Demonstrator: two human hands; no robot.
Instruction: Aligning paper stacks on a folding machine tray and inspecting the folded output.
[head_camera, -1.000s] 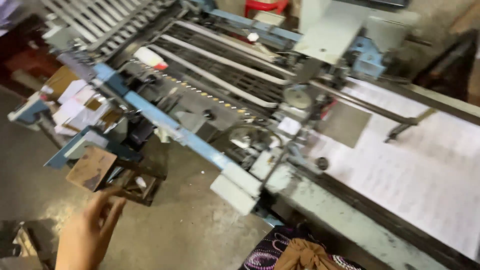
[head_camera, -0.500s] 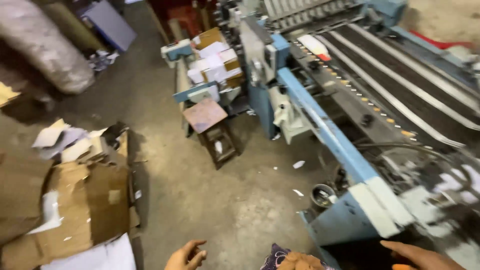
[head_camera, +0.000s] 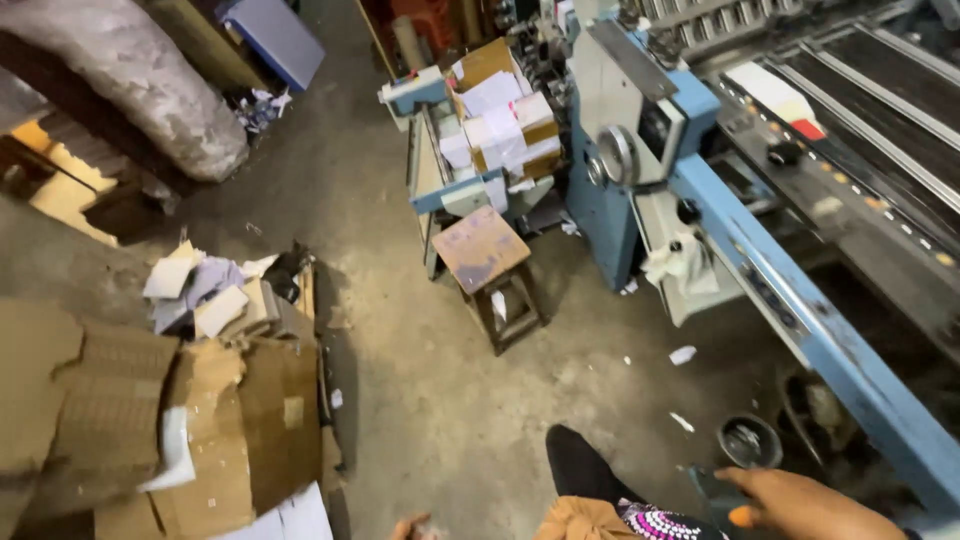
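At nine o'clock lies a heap of flattened cardboard boxes with crumpled paper scraps on top, untouched. Toward the centre a small wooden stool stands on the concrete floor, and behind it at twelve o'clock a blue delivery tray carries stacks of folded white sheets, so some output has already piled up there, as far as I can judge. At six o'clock only the fingertips of the left hand show at the frame edge; whether it holds anything cannot be told. At five o'clock the right hand is loosely open, fingers extended, holding nothing, nearest a small round metal tin on the floor beside the blue folding machine, which runs from one to four o'clock. Neither hand is on the paper.
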